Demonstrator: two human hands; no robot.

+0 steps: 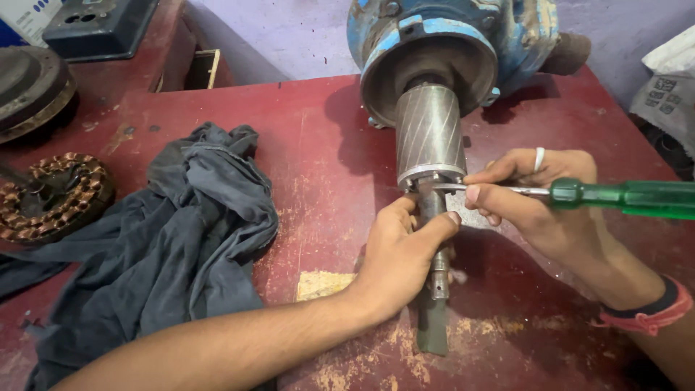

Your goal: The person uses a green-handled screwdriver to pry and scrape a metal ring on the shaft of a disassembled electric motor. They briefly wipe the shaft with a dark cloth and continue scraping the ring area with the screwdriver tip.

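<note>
Both our hands crowd the rotor point(430, 130): left hand point(398, 253) grips shaft point(435, 246), right hand point(539, 195) pinches screwdriver point(615, 195), handle cut off at frame edge; rag point(195, 217) well clear to the left.

Left hand point(402, 250) curled in a closed grip; right hand point(539, 192) pinches (forefinger extended), wrists nearly meeting.

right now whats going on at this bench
A person is working on a motor rotor that sticks out of a blue housing on a worn red table. The left hand grips the rotor's shaft, while the right hand holds a green-handled screwdriver with its tip at the ring at the rotor's near end. A dark grey cloth lies crumpled to the left, beside a copper winding.
</note>
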